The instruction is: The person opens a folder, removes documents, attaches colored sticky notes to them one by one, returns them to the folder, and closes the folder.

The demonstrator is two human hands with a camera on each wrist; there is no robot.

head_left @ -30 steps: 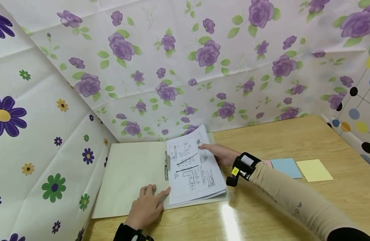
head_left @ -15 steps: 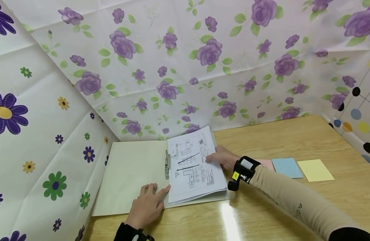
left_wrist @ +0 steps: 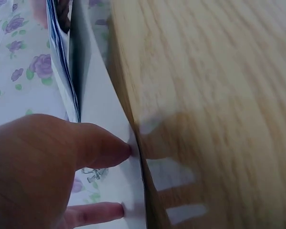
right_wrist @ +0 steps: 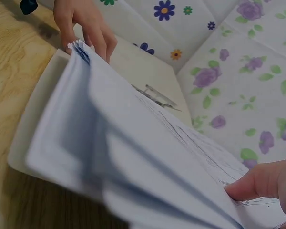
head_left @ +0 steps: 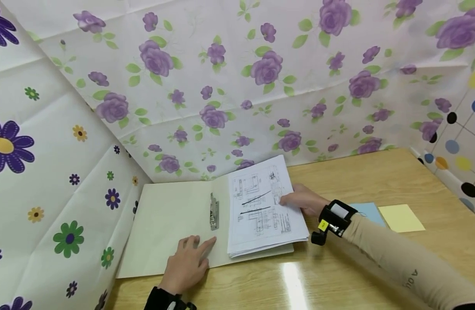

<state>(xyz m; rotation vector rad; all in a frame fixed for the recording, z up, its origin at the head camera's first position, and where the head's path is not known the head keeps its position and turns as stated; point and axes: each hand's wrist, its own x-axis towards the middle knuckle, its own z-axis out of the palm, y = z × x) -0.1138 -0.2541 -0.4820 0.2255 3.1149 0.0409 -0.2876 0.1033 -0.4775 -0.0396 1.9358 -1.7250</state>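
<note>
Left hand: fingers spread on open folder | Right hand: pinching paper stack over folder's right side, apart from clip | Advice: brace folder, grip all sheets evenly against fanning

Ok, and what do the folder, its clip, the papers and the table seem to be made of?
Folder: probably stiff card, matte cream, with a thin, crisp edge. Clip: likely metal, shiny silver, catching bright highlights. Papers: thin paper, white and fairly matte; they bend and fan apart. Table: wood or wood-look laminate, I can't tell which; glossy, with visible grain and a bright glare.
</note>
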